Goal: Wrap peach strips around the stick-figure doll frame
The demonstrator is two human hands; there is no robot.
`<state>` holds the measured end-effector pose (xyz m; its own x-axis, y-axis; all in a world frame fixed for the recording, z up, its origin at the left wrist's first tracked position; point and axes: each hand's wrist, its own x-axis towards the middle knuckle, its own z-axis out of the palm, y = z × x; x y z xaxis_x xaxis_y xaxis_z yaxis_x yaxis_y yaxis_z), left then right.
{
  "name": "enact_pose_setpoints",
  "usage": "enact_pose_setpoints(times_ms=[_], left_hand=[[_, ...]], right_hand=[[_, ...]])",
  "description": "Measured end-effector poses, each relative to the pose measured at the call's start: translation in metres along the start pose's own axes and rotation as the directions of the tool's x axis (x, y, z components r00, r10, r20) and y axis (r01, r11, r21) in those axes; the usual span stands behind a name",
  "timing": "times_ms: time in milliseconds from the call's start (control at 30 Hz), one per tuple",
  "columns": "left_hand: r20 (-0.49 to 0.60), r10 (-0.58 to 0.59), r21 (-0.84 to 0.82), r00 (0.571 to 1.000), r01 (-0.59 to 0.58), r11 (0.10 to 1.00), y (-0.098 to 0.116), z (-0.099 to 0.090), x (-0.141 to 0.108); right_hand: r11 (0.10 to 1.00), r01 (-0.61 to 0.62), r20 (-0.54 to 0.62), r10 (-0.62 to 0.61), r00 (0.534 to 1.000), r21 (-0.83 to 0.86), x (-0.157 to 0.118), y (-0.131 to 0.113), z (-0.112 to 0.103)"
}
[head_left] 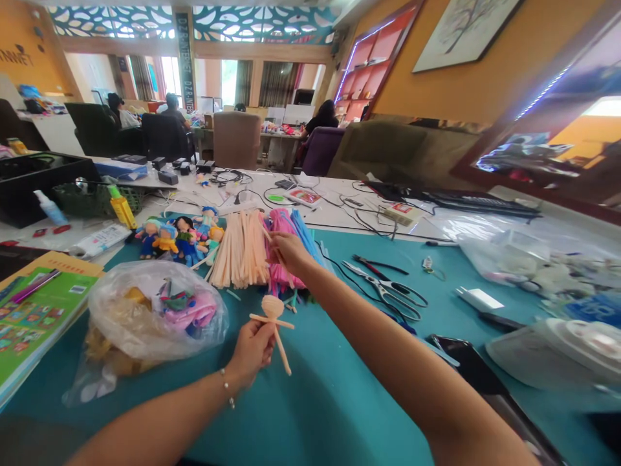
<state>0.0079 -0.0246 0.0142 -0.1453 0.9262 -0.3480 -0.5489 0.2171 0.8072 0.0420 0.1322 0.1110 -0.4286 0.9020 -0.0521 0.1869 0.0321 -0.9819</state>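
Near the middle of the green mat (334, 382), my left hand (252, 349) is closed round a small peach stick figure (273, 310) with a round wound head, crossed arms and a leg pointing down. My right hand (287, 251) reaches to the bundles of fuzzy stems behind it. Its fingers pinch the end of a peach stem (266, 234). The peach bundle (240, 249) lies to the left of that hand, with pink stems (283, 223) under and behind it and blue stems (305, 233) on its right.
Small dolls (182, 238) and a plastic bag (160, 310) are at the left, beside a green book (43, 310). Scissors (385, 288) and pliers (378, 264) lie right of the bundles. A white device (557, 353) stands farther right. People sit in the background.
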Motion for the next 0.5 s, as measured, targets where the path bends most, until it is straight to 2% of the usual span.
enact_pose_setpoints(times_ms=[100, 233, 267, 300, 367, 467, 500], left_hand=[[-0.006, 0.016, -0.001, 1.0, -0.016, 1.0, -0.001, -0.001, 0.001], [0.008, 0.02, 0.007, 1.0, -0.02, 1.0, 0.0, -0.004, -0.001], [0.014, 0.021, 0.01, 1.0, -0.021, 1.0, 0.001, -0.005, -0.002], [0.018, 0.024, 0.007, 1.0, -0.024, 1.0, 0.003, -0.006, -0.003], [0.028, 0.023, -0.005, 0.999, -0.023, 1.0, 0.006, -0.008, -0.006], [0.079, 0.045, -0.09, 0.996, -0.038, 0.995, 0.011, -0.01, -0.012], [0.103, 0.039, -0.11, 0.994, -0.028, 0.993, 0.013, -0.01, -0.015]], right_hand=[[0.993, -0.072, 0.027, 0.07, 0.997, 0.097, -0.042, -0.005, -0.018], [0.979, -0.104, 0.073, 0.092, 0.993, 0.176, -0.104, 0.001, -0.051], [0.977, -0.097, 0.115, 0.077, 0.99, 0.187, -0.12, 0.005, -0.06], [0.983, -0.094, 0.142, 0.072, 0.987, 0.155, -0.136, 0.01, -0.069], [0.992, -0.122, 0.159, 0.125, 0.979, -0.025, -0.167, 0.022, -0.086], [0.943, -0.161, 0.053, 0.183, 0.982, -0.291, -0.208, 0.041, -0.101], [0.919, -0.166, 0.049, 0.196, 0.979, -0.358, -0.219, 0.046, -0.104]])
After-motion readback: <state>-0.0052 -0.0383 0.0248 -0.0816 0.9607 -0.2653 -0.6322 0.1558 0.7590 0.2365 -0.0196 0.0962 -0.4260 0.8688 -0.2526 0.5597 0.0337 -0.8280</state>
